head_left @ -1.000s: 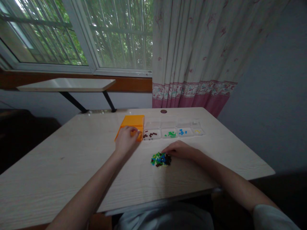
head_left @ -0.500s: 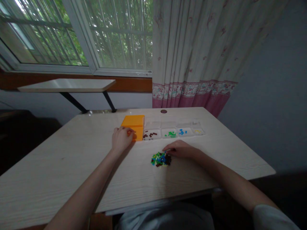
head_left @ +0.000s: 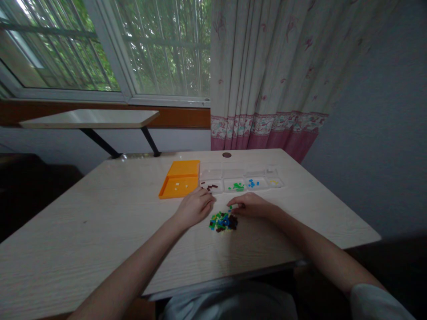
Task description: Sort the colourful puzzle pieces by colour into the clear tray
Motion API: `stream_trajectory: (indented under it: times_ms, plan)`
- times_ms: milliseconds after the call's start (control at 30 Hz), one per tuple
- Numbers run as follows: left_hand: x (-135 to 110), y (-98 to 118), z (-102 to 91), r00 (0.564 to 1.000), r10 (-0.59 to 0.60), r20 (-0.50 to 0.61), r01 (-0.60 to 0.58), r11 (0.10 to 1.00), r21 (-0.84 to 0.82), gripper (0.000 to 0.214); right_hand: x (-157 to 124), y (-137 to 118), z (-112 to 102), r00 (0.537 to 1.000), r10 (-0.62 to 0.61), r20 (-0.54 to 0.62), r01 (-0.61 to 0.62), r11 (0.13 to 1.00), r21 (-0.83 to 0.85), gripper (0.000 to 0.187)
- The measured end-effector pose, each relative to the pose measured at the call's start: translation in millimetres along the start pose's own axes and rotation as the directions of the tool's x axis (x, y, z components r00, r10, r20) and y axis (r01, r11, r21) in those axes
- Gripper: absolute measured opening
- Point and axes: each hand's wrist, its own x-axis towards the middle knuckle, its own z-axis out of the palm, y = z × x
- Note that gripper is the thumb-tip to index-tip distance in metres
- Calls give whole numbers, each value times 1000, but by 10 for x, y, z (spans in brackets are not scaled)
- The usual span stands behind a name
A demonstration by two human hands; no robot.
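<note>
A heap of small mixed toy bricks (head_left: 223,222), green, blue, dark brown and pale yellow, lies on the table in front of me. My right hand (head_left: 251,206) is at the heap's upper right, thumb and finger pinched around a small green brick (head_left: 230,207). To the upper left of the heap is my left hand (head_left: 196,205), palm down with its fingers curled together; whatever may be in them is hidden. Past it, an opened orange case (head_left: 183,169) has a few white pieces (head_left: 177,184) in its near half.
Right of the case, clear plastic boxes (head_left: 223,186) hold brown pieces (head_left: 211,187), green pieces (head_left: 238,186), blue pieces (head_left: 252,183) and yellow pieces (head_left: 274,182). A raised shelf (head_left: 96,117) stands at the table's back left. A curtain (head_left: 260,80) hangs behind.
My left hand has moved from the orange case to the right and toward me, near the heap. The case's white pieces now show. My right hand has a green brick visible at its fingertips.
</note>
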Motion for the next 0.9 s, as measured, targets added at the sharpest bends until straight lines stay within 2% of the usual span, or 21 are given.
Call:
stream_trajectory:
  times_ms: [200,333,500,667,800,900]
  plan:
    - [-9,-49,9,1000,-11,-23,10,999,-47,16,16,39,14,999,44,15,-44,998,36,22]
    - [12,20,11,999,18,-50,-24,994,-110,16,55,24,74,995,75,-59,-64,984,168,19]
    - [41,168,56,991,9,-132,-43,965,-257,14,131,-70,168,965,204,-164,-111,887,449,27]
    - [56,233,94,990,9,-140,-44,967,-251,16,176,-133,220,959,225,-170,-81,798,597,32]
    - [66,232,103,983,38,-179,-79,970,-230,16,182,-153,225,961,210,-182,-43,759,649,33]
    - [72,235,106,980,55,-192,-99,968,-230,15,179,-157,220,961,199,-193,-39,787,616,33]
